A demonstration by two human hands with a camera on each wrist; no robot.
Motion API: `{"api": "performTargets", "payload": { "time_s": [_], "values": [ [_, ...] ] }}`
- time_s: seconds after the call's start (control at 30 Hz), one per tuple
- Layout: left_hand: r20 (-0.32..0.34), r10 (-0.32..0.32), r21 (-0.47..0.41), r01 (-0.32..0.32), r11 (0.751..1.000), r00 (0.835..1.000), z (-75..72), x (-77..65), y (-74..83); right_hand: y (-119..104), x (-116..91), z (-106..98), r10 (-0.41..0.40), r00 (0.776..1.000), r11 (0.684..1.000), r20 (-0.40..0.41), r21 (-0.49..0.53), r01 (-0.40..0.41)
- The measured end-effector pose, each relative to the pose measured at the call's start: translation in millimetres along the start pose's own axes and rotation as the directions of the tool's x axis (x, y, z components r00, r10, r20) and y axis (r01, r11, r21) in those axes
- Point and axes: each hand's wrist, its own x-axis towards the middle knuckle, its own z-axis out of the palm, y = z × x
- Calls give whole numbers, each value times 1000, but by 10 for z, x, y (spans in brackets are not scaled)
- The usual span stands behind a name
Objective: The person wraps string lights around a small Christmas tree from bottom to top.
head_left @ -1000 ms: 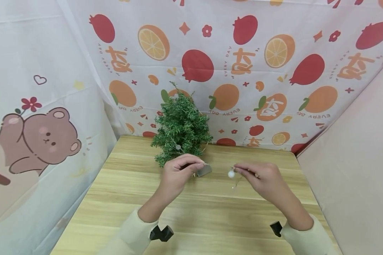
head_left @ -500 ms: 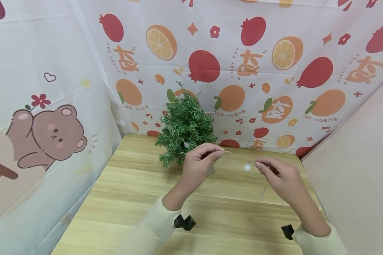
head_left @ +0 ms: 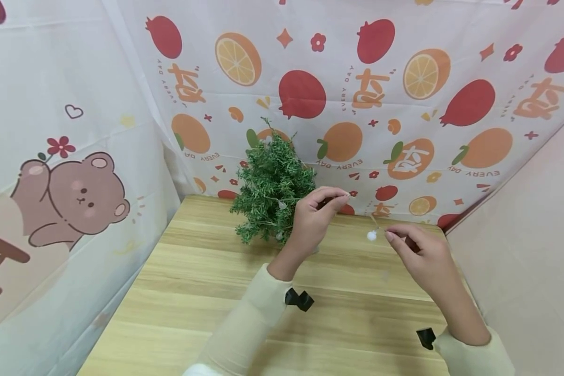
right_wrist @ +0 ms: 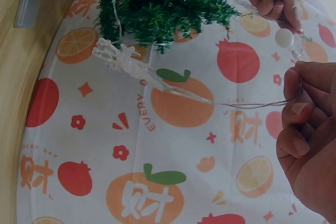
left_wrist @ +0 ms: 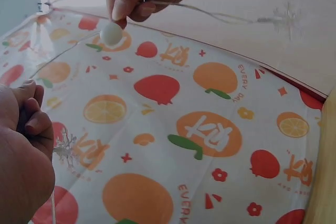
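A string of fairy lights runs from a small green artificial Christmas tree (head_left: 274,183) to both hands. My left hand (head_left: 312,222), just right of the tree, pinches the thin wire between thumb and fingertips. Farther right, my right hand (head_left: 420,256) pinches the same wire beside a white ball light (head_left: 372,235). In the left wrist view, the wire spans from one hand to the other, with a clear snowflake light (left_wrist: 65,150) by the left hand. A second snowflake light (right_wrist: 126,61) dangles on wire from the right hand.
Tree and hands are over a wood-grain table (head_left: 207,271). A fruit-print cloth (head_left: 338,68) hangs close behind the tree, with a bear-print cloth (head_left: 80,198) at left and a pale panel (head_left: 536,235) at right. A translucent box (right_wrist: 29,4) lies by the tree's base.
Both hands have moved rightward and the left has risen, drawing the wire out from the tree. The ball light has moved right and up with the right hand. The head view has shifted slightly.
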Motion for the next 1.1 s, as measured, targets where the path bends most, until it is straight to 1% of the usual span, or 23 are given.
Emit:
{"api": "performTargets", "payload": {
  "time_s": [0.27, 0.4, 0.47, 0.53, 0.63, 0.8, 0.97, 1.1],
  "values": [
    [-22, -106, 28, 107, 994, 994, 18, 21, -269, 96, -36, 11, 66, 998, 998, -9, -23, -66],
    [-34, -113, 67, 115, 991, 993, 19, 35, -406, 184, -93, 11, 113, 994, 993, 6, -41, -113],
    [-44, -117, 81, 120, 989, 992, 27, 49, -460, 222, -140, 1, 156, 987, 987, 22, -47, -155],
    [-49, -125, 90, 129, 988, 991, 39, 63, -501, 252, -195, -19, 212, 976, 976, 45, -55, -210],
    [-54, -152, 88, 156, 984, 987, 61, 84, -555, 296, -276, -55, 275, 959, 960, 62, -62, -271],
    [-80, -175, 109, 183, 977, 981, 84, 128, -646, 349, -381, -125, 316, 946, 947, 68, -81, -311],
    [-101, -198, 136, 210, 968, 975, 85, 150, -685, 376, -456, -213, 353, 929, 934, 108, -95, -344],
    [-120, -193, 142, 209, 968, 974, 61, 146, -728, 416, -513, -257, 375, 920, 925, 116, -107, -364]
  ]
}}
